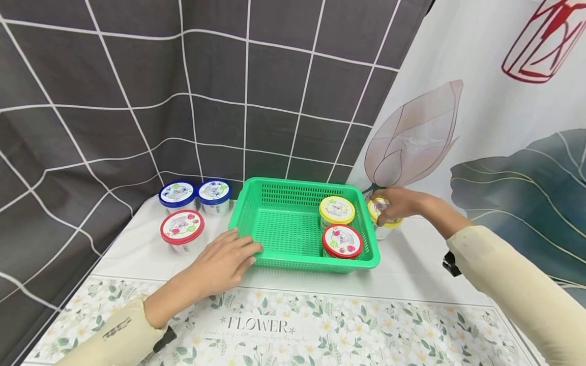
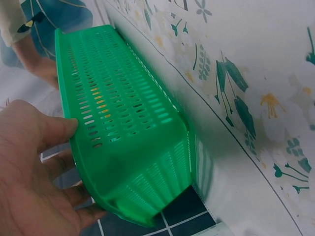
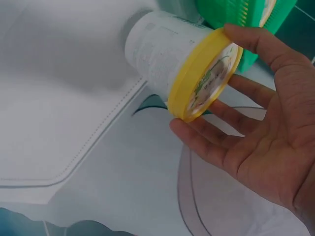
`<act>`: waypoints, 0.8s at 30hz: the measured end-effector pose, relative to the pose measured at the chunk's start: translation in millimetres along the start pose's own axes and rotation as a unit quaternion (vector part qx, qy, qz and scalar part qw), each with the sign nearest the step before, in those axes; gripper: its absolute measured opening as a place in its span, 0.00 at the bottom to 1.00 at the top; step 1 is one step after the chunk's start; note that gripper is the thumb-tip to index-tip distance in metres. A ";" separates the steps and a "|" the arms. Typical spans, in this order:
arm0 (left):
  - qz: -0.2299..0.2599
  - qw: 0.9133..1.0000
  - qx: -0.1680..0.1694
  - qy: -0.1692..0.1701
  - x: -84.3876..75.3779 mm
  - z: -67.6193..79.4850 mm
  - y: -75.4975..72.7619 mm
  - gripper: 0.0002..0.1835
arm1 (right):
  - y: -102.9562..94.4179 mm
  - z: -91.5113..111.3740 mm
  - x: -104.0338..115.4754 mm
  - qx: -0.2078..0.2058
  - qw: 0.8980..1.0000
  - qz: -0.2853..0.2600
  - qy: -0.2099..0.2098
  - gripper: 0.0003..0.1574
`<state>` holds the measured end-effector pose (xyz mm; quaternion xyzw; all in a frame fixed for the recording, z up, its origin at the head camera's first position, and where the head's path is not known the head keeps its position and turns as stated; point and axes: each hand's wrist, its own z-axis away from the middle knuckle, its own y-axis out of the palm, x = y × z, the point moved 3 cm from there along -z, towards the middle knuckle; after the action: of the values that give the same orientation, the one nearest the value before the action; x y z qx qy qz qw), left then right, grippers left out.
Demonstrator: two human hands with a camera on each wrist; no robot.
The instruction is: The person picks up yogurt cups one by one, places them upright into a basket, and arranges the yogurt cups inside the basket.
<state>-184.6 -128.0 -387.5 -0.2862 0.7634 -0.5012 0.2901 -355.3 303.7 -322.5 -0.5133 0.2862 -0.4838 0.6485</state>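
My left hand grips the front left corner of a green plastic basket. In the left wrist view the thumb presses the rim, and the other fingers go behind it. To the right of the basket, my right hand holds a tub with a yellow lid by the lid's edge, thumb on one side and fingers on the other. That tub is white and stands outside the basket. Inside, along the right wall, sit another yellow-lidded tub and, in front of it, a red-lidded tub.
Left of the basket stand two blue-lidded tubs side by side, with a red-lidded tub before them. A dark checked curtain hangs behind. Floral cloth covers the front of the table.
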 end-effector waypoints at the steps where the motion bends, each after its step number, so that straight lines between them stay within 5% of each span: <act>1: 0.000 1.000 0.000 0.000 0.0 0.0 0.2 0.10 | -1.5 1.5 0.7 -0.001 1.000 0.002 -0.002 0.56; 24: -0.008 1.000 0.000 0.000 0.7 0.2 1.8 0.10 | -47.2 26.1 11.0 -0.027 1.000 0.014 0.001 0.55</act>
<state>-185.2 -128.1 -389.4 -0.2918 0.7615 -0.5033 0.2859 -344.3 303.4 -268.5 -0.5257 0.3070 -0.4676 0.6409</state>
